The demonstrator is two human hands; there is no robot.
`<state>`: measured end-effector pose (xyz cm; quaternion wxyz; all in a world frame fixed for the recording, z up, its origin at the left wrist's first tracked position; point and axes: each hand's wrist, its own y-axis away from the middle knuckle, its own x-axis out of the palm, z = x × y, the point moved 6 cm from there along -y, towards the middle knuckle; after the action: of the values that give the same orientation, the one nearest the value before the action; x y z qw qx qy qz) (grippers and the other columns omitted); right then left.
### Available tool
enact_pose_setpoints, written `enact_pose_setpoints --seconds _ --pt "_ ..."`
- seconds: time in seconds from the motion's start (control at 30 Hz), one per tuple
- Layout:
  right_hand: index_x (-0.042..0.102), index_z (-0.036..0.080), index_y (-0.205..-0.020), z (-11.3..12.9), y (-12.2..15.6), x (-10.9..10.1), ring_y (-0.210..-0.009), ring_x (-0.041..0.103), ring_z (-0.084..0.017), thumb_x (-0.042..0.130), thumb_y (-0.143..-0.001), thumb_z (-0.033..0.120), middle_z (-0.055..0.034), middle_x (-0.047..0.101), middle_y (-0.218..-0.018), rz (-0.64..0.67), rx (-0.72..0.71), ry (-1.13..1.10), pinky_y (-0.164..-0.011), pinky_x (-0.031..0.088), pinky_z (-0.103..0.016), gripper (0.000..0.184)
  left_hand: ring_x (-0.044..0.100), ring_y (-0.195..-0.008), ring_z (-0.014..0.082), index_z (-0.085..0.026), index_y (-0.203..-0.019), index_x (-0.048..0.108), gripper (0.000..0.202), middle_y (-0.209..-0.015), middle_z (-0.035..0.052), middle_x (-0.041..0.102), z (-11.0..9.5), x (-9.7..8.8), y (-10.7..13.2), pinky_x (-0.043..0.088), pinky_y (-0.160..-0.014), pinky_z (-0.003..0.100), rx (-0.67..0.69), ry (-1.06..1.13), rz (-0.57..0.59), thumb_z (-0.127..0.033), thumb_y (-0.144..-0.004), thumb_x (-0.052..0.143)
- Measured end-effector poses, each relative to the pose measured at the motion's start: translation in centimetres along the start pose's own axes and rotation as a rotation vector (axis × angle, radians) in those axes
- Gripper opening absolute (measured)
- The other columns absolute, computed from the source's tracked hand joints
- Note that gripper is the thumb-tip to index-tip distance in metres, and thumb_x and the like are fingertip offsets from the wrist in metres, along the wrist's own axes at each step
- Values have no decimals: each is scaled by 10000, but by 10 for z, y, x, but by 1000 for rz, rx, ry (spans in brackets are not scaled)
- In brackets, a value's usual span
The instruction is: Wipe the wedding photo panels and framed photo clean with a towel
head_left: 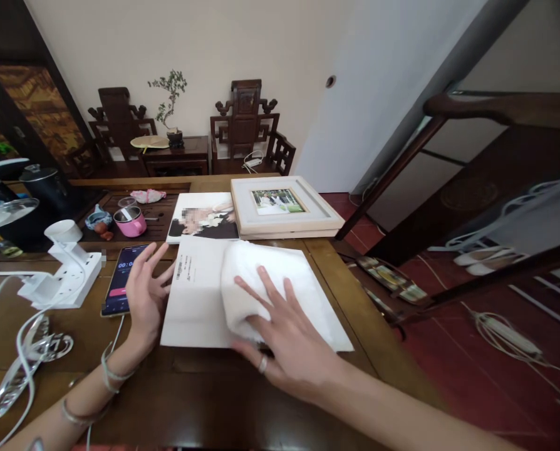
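Note:
A large flat white board or book cover, with small print and a barcode at its upper left, lies on the wooden table. On top of it is a folded white cloth, and my right hand holds this down with fingers spread across it and the thumb at its lower edge. A ring shows on that hand. At the board's left edge, my left hand is raised on its side, fingers apart, with nothing in it. Whether it touches the edge I cannot tell.
Behind the board lie a photo book and a framed photo. To the left are a phone, a white power strip with cables, a clear ornament and a pink cup. The table's right edge drops to a red floor.

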<state>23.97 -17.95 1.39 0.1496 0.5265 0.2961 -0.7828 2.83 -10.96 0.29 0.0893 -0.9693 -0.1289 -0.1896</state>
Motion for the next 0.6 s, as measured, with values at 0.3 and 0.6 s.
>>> enact_pose_setpoints --seconds 0.3,0.6 --pt "625 161 -879 15 8 -4 -1395 152 -468 603 -727 30 -214 325 -1515 -195 -240 243 -976 380 -718 202 706 -865 247 -243 -1176 507 389 -1348 120 531 -6 -2 1 599 -642 357 103 64 36 -495 -879 504" --pt "483 270 -579 -13 30 -95 -599 654 -223 584 -791 162 -47 675 -642 -592 -89 259 -482 534 -343 258 608 -1142 329 -212 -1251 543 506 -1435 131 461 44 22 18 588 -798 388 -268 -317 405 -446 -815 645"
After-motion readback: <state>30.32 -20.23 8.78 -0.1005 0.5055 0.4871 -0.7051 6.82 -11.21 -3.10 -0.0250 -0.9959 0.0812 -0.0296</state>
